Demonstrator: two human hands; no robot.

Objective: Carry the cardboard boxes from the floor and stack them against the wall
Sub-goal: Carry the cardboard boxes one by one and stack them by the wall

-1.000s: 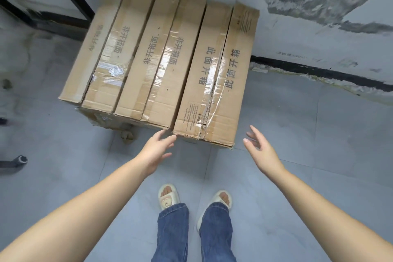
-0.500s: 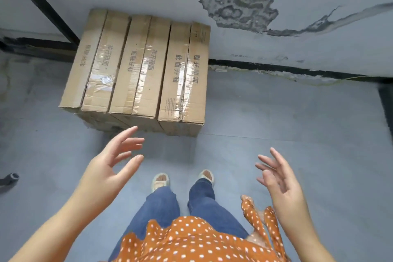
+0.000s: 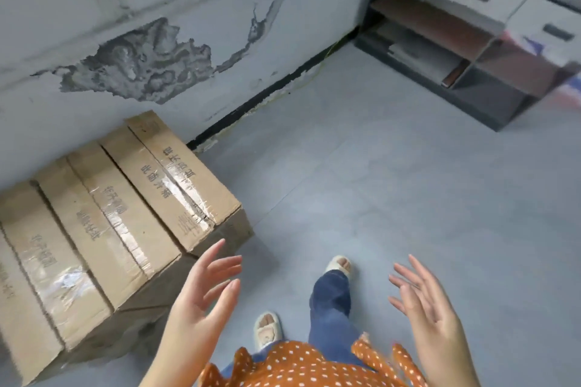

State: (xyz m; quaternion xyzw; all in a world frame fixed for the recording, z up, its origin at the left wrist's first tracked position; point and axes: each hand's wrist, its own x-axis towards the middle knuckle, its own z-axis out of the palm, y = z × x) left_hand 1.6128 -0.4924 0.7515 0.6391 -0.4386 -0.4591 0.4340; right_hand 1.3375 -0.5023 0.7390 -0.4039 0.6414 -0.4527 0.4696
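brown corrugated cardboard boxes (image 3: pixel 103 217), long and narrow with clear tape along their seams and dark printed characters on top, lie side by side in a row at the left, on top of at least one more layer of cardboard. the far ends of the row reach the pale, peeling plaster wall (image 3: pixel 157 25), where a large grey patch of bare surface shows above them. the row rests on the grey tiled floor (image 3: pixel 393 182).

the left hand (image 3: pixel 204 302) hangs in the air just in front of the near corner of the row, palm turned inward, fingers spread wide and holding nothing; it does not touch the cardboard. the right hand (image 3: pixel 424 308) is raised over bare floor, well apart from the boxes, also wide open and empty.

between the hands are blue jeans (image 3: pixel 330 308), pale slippers (image 3: pixel 267 328) and the hem of an orange top with white dots (image 3: pixel 289 364). at the upper right, against the far side of the room, stands a dark shelf unit with grey drawers (image 3: pixel 465 28), blurred.
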